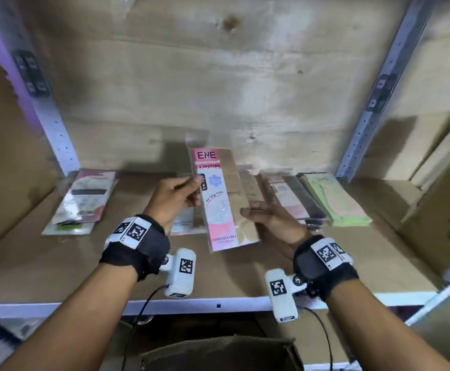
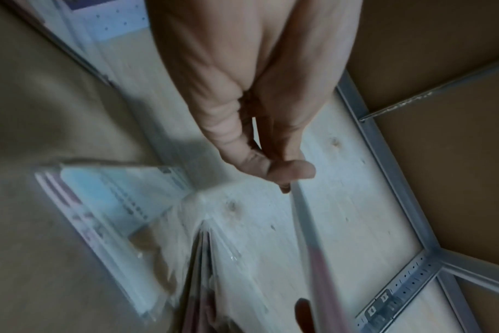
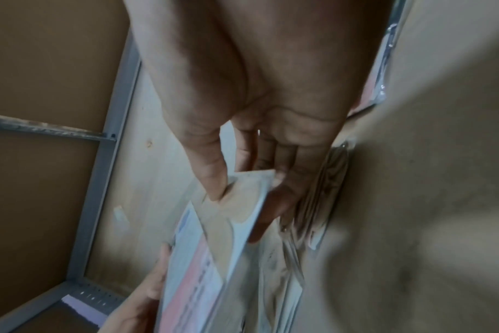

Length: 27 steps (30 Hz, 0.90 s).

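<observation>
A flat clear-wrapped stocking pack (image 1: 222,199), with a pink and white "ENE" label beside tan fabric, is held upright above the cardboard-lined shelf (image 1: 71,266). My left hand (image 1: 177,195) pinches its left edge between thumb and fingers. My right hand (image 1: 265,214) pinches its lower right edge, thumb on the front. In the right wrist view the thumb lies on the pack (image 3: 237,216) with the fingers behind it. The left wrist view shows the left hand (image 2: 274,171) pinching the pack's thin edge (image 2: 308,225).
More flat packs lie on the shelf: a pile at the left (image 1: 82,202), brown and pink ones behind my right hand (image 1: 293,199), a green one (image 1: 333,202) further right. Grey metal uprights (image 1: 373,108) frame the wooden back wall. An open cardboard box (image 1: 218,354) sits below.
</observation>
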Motion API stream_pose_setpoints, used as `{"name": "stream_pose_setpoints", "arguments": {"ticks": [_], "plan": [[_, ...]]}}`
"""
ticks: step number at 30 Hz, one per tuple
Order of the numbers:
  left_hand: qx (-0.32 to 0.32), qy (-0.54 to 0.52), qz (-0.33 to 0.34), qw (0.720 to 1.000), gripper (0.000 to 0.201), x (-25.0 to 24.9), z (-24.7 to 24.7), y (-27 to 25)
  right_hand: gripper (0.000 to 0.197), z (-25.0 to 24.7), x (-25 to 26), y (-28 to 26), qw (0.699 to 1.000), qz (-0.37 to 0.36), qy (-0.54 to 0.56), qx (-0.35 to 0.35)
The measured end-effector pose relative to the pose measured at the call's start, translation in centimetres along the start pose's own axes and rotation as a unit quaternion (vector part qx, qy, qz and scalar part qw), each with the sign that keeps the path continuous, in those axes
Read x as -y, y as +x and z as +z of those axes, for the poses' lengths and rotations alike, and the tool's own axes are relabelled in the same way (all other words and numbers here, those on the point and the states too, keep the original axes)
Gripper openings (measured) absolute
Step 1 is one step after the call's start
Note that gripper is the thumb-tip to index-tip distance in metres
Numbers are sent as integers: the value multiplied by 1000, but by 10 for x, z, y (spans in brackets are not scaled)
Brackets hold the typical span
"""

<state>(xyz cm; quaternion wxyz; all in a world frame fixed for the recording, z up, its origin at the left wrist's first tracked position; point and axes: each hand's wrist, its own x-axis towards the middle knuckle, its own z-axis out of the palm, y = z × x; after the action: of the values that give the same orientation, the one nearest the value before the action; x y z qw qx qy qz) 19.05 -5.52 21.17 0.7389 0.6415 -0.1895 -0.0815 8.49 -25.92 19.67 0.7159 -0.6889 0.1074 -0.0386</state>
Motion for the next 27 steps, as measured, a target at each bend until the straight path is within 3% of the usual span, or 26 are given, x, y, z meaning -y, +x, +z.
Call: {"name": "stream_pose_setpoints", "arguments": {"ticks": [4,11,14,19,21,27], "plan": [[10,-25,-43,999,25,12,13,7,21,-14,-4,7,1000,-7,28,5],[16,-13,-98,995,13,21,31,16,41,-27,-7,11,1000,-13,-2,13],[-15,-36,-90,995,6,18,31,22,39,-34,-6,9,998,-9,-43,41],[-107,-33,-73,991,23,13,11,26,33,-45,-5,2,989,4,-96,116],[-107,-3,-75,991,19,13,4,22,33,-49,-5,-1,983,9,-133,125],[-51,112,-51,991,33,9,-7,9,17,-55,-3,-10,979,13,-158,131]]}}
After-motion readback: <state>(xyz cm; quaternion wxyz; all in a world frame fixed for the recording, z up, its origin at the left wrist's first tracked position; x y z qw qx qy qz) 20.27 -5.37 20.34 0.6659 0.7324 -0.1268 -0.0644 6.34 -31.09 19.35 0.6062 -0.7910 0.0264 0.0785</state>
